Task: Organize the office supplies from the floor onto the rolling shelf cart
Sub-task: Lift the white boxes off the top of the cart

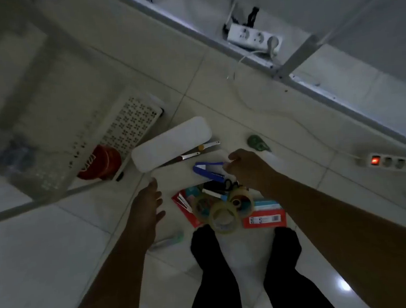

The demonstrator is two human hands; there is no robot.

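Dim shot, looking straight down at the pile on the floor (215,84), centre of frame. Right hand (250,168) curled, seems to be pinching the end of the blue stapler (208,171) that lies on a flat white sheet (174,178); contact itself too dark to swear by. Left hand (149,202) open, fingers relaxed, hovering just left of the sheet, holding nothing. Cart (130,125) sits at left of frame, white perforated shelf, blurry, well apart from the pile. Best bet for this step: get a firm grip round the stapler body rather than the hinged arm so it doesn't flop open, lift straight up clear of the sheet, then swing over to the shelf. Could use the free left to grab the tape rolls (223,216) on the same trip. Textures: tape clear and glossy, ring-shaped, stacked loosely on red card packets (264,218); white case (171,143) smooth, rounded corners, matte plastic; two cutters (197,152) slim with shiny metal tips; green dispenser (257,143) small and rounded; floor tiles slick and reflective, so things will probably slide easily.
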